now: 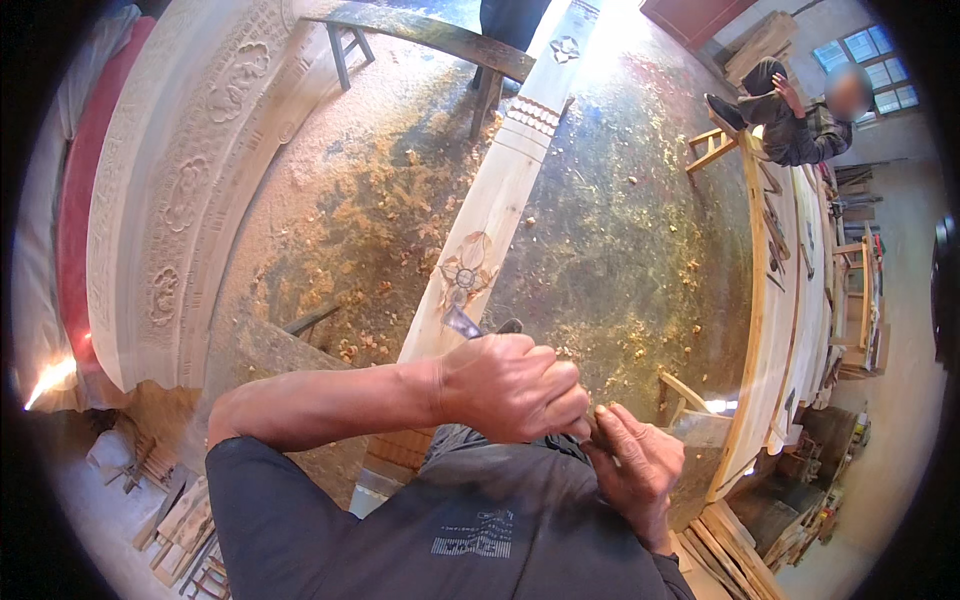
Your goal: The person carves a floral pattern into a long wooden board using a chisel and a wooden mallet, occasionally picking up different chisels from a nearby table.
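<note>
Wrapped in a fist round a chisel (461, 322), my left hand (514, 388) crosses in front of my body. The chisel's flat metal blade points away to the left, over a long pale wooden board (497, 190). Close beside the blade, a flower motif (465, 278) with a round centre and dark shaded petals marks the board. My right hand (637, 458) is closed at the other end of the chisel, touching my left hand; most of the handle is hidden by the fingers. Whether the blade touches the wood, I cannot tell.
A large carved pale panel (185, 200) stands at the left. Wood shavings (400, 215) litter the floor. A wooden bench (480, 50) crosses at the far end. On the right, a long workbench (790, 260) holds tools, and a person (805, 125) sits at its far end.
</note>
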Demonstrator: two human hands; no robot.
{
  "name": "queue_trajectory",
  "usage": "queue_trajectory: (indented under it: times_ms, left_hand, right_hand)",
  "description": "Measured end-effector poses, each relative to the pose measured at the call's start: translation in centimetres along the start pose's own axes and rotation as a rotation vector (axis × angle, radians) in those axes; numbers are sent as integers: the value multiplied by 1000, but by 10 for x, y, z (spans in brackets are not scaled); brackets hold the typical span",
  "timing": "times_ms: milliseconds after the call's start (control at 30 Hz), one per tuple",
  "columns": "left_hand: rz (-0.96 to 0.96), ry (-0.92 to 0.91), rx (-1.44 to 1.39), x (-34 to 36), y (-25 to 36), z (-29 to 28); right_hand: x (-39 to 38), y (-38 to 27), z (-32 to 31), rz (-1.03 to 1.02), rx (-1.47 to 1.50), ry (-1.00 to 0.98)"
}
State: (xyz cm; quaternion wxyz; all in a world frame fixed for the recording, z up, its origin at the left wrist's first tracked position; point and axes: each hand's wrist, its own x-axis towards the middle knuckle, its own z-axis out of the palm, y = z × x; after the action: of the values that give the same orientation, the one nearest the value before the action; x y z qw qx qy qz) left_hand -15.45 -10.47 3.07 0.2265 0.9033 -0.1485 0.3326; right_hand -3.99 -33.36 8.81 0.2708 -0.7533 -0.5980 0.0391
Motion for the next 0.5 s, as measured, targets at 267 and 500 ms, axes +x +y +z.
queue_trajectory:
  times_ms: [267,500]
  left_hand:
    - [15,-137,-116,1,-4,13]
    - [-39,-234,-136,2,-12,14]
  right_hand:
    - [-16,17,-3,101,166,-21]
    - [-4,28,-5,237,270,-20]
